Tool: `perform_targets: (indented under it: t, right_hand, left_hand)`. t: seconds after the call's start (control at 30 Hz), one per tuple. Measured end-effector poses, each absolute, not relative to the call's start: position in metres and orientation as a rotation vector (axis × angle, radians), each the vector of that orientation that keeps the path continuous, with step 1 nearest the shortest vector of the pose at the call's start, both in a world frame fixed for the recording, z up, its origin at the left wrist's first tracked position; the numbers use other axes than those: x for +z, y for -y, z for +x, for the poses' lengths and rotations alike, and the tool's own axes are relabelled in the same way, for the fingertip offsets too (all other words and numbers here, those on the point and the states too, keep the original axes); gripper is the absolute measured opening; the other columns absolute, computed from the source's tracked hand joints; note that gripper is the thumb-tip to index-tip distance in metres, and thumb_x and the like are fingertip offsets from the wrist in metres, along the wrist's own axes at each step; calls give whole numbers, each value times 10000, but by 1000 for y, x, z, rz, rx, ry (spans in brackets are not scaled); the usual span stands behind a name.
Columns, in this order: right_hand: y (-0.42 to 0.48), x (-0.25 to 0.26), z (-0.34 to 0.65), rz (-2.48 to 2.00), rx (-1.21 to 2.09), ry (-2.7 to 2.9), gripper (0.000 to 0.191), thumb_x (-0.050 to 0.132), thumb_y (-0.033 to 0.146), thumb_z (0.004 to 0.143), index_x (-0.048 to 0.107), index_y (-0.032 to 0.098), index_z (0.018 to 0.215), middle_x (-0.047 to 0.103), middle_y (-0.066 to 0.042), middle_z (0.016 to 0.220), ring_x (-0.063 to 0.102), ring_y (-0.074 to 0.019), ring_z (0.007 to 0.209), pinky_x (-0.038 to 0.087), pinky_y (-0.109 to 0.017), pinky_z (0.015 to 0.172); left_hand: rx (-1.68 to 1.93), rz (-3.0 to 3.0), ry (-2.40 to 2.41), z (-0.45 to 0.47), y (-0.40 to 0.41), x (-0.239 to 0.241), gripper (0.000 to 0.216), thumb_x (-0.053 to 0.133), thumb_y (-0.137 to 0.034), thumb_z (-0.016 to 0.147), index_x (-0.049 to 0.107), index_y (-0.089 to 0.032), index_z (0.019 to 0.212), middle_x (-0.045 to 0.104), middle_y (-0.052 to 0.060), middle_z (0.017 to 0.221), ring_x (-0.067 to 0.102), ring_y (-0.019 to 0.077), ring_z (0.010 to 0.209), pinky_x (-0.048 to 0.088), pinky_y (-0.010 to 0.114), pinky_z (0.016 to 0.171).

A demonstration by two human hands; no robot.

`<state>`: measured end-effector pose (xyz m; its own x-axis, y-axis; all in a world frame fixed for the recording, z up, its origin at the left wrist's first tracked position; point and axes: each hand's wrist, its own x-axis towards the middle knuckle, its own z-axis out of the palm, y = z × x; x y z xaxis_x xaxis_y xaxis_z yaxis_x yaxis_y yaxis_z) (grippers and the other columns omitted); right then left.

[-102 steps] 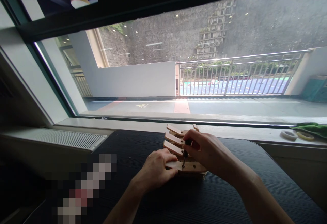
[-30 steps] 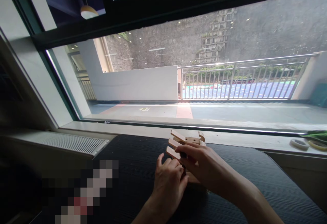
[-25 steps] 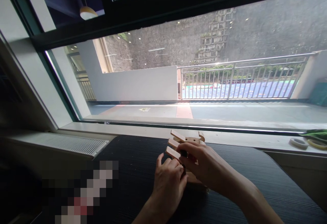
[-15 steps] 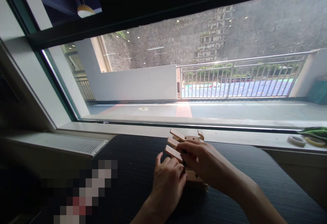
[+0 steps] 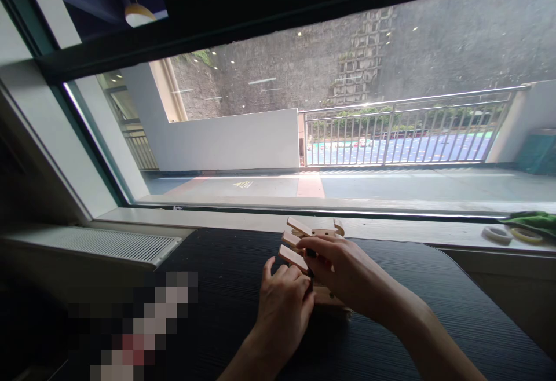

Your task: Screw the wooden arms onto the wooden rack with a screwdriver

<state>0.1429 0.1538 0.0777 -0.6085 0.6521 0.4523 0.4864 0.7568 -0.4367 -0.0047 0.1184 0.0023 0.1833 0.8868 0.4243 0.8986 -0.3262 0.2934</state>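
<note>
A pale wooden assembly (image 5: 292, 257) lies on the dark table (image 5: 217, 288), with several finger-like slats pointing to the upper left and a curved piece at its far right corner. My left hand (image 5: 283, 297) rests at its near left side, fingers bent around its edge and thumb on the wood. Over the assembly, my right hand (image 5: 341, 271) is closed on a slim black-and-red tool (image 5: 310, 253) that looks like a screwdriver. Its lower end points down beside my left fingertips. Both hands cover much of the wooden middle, so the tool's tip is hidden.
Beyond the table runs a white windowsill (image 5: 243, 220) below a large window. Two tape rolls (image 5: 497, 234) and a green cloth (image 5: 532, 220) lie on the sill at right. A white radiator (image 5: 108, 242) stands at left. A blurred patch covers the lower left.
The view has shifted slightly. My right hand has turned a little about the tool, showing more of its black part. My left hand stays on the wood.
</note>
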Motion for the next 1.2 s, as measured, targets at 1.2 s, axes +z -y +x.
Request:
perform_targets:
  t: [1.2]
  right_hand:
    - [-158, 74, 137, -870, 306, 2339, 106, 535, 275, 907, 623, 251, 960, 663, 14, 878, 587, -150, 833, 377, -266, 733]
  left_hand:
    - [-851, -2465, 1847, -7, -118, 4, 216, 689, -274, 751, 641, -279, 962, 658, -15, 995, 562, 211, 1002, 174, 513, 1095]
